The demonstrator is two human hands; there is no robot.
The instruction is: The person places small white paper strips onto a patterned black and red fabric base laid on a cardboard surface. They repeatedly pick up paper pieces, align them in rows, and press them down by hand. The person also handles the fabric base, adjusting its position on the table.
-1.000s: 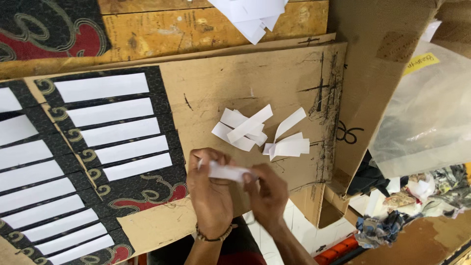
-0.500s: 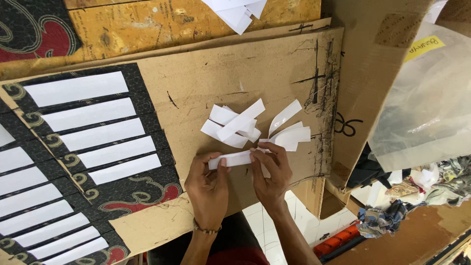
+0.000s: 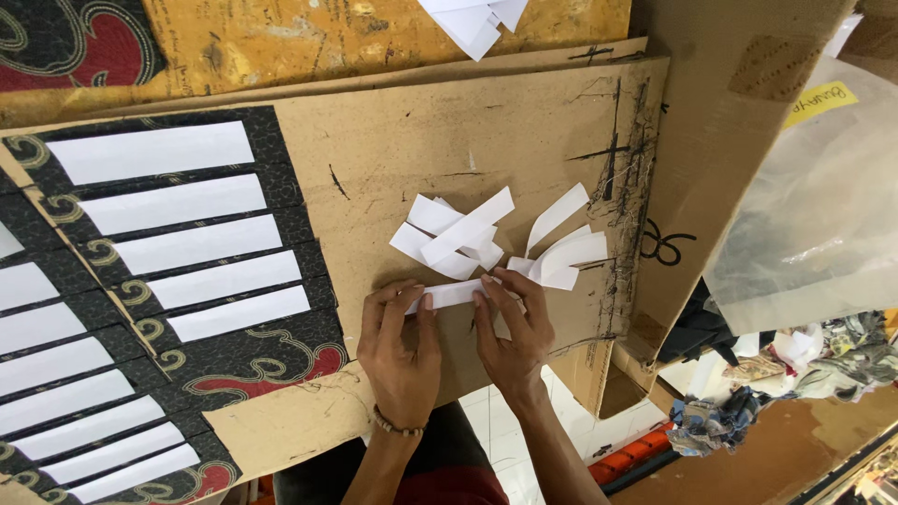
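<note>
My left hand (image 3: 400, 348) and my right hand (image 3: 513, 329) pinch the two ends of one short white paper strip (image 3: 452, 295), holding it flat just above a brown cardboard sheet (image 3: 402, 150). Right beyond the strip lies a loose pile of similar white strips (image 3: 486, 238), crossed over one another. To the left, dark patterned fabric (image 3: 281, 360) with red and gold swirls lies on the cardboard, with several long white strips (image 3: 173, 204) laid on it in parallel rows.
A yellow worn wooden board (image 3: 327, 37) runs along the top, with white paper pieces (image 3: 472, 19) on it. An upright cardboard panel (image 3: 725, 140) and a clear plastic bag (image 3: 823, 206) stand at right. Crumpled cloth scraps (image 3: 748, 393) lie at lower right.
Both hands have moved up the cardboard toward the pile, and the strip between them is now stretched flat between the fingertips.
</note>
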